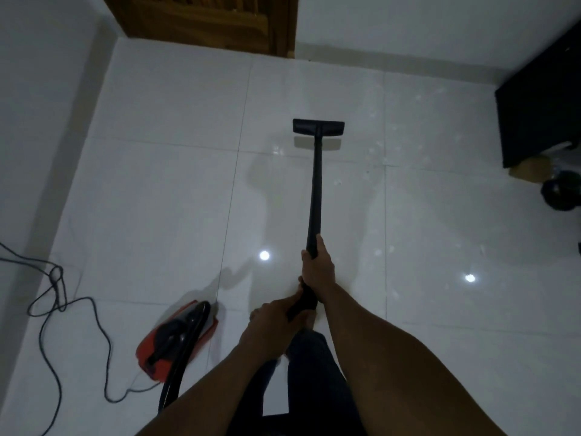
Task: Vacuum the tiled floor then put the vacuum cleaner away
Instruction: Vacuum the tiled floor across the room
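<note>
Head view, dim room. Reference: the vacuum's red canister, which sits on the tiled floor.

- Black hose runs over the canister and off its near end, then passes under the left forearm.
- Power cord lies in loose loops left of the canister, near the wall.
- Black wand runs right of the canister and slopes away from it.
- The wand ends in the floor head, well beyond the canister toward the wooden door. Cannot tell whether the head touches the tile or is just off it.
- Right hand has its fingers curled round the wand.
- Left hand, just right of the canister, grips the thicker handle end.
- Black cabinet stands far right of the canister.
</note>
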